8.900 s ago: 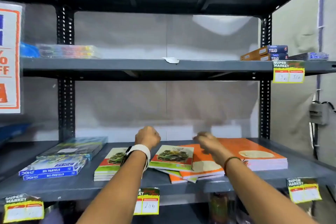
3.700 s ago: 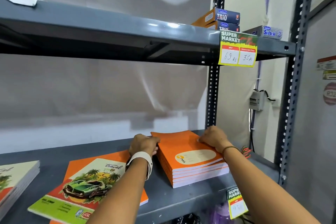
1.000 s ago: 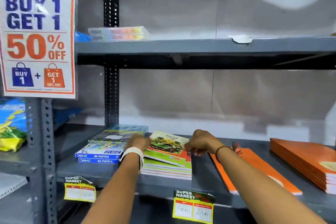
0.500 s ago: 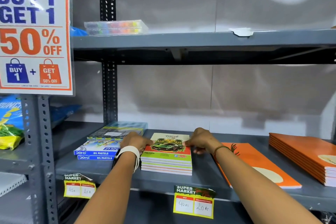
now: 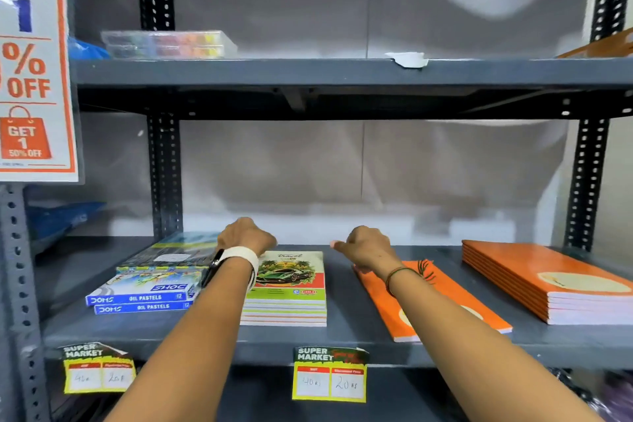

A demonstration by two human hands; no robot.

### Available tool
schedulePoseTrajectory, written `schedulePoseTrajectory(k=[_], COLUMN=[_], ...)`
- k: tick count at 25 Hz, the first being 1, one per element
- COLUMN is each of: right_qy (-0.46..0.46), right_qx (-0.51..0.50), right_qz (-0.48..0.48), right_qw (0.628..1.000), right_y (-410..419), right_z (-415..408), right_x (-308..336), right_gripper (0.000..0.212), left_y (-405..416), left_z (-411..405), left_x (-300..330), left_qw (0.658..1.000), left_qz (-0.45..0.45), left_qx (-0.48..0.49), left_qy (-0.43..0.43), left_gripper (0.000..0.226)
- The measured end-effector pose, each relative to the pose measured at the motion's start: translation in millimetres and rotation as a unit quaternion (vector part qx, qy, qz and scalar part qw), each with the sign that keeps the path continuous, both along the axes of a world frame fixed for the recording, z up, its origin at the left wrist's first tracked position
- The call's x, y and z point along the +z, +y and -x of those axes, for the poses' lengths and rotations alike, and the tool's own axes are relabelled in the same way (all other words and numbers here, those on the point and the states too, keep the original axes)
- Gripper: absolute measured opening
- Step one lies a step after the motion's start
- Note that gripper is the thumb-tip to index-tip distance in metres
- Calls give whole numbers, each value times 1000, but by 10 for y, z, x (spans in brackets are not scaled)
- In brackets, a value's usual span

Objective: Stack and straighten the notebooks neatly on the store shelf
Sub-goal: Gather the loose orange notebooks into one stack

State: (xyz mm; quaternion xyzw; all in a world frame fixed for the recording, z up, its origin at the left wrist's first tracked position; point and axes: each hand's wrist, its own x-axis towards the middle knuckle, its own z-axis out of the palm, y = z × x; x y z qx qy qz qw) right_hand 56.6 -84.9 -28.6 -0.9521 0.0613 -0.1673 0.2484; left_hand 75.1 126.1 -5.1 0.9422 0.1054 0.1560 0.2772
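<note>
From the head camera, the left hand, loosely curled and holding nothing, sits at the back left corner of the car-cover notebook stack on the grey shelf, while the right hand, also curled and empty, hovers over bare shelf between that stack and the single orange notebook, which lies askew; the orange notebook stack sits well apart to the right. In my judgement the risk is the slanted single notebook: dragged carelessly by one corner, it could slide off the front edge, or land crooked on a pile
</note>
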Motion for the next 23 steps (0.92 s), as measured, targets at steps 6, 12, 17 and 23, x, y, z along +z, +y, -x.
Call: schedulePoseTrajectory(k=[6, 12, 17, 23], right_qy=[-1, 134, 175, 188], right_qx=[-118, -149, -159, -161], right_qz=[45, 118, 128, 134], right_qw=[992, 973, 963, 960], right_y=[-855, -1556, -1623, -1589], right_z=[173, 472, 469, 398], right_x=[213, -139, -229, -336], right_gripper=[34, 44, 58, 75], left_y=[-1248, -1766, -1717, -1899], left_z=[45, 122, 21, -14], left_x=[31, -359, -491, -597], left_qw=[860, 912, 905, 899], left_qz=[436, 216, 259, 301], left_qx=[-246, -256, -211, -248], left_qy=[101, 235, 263, 196], left_gripper=[22, 39, 10, 42])
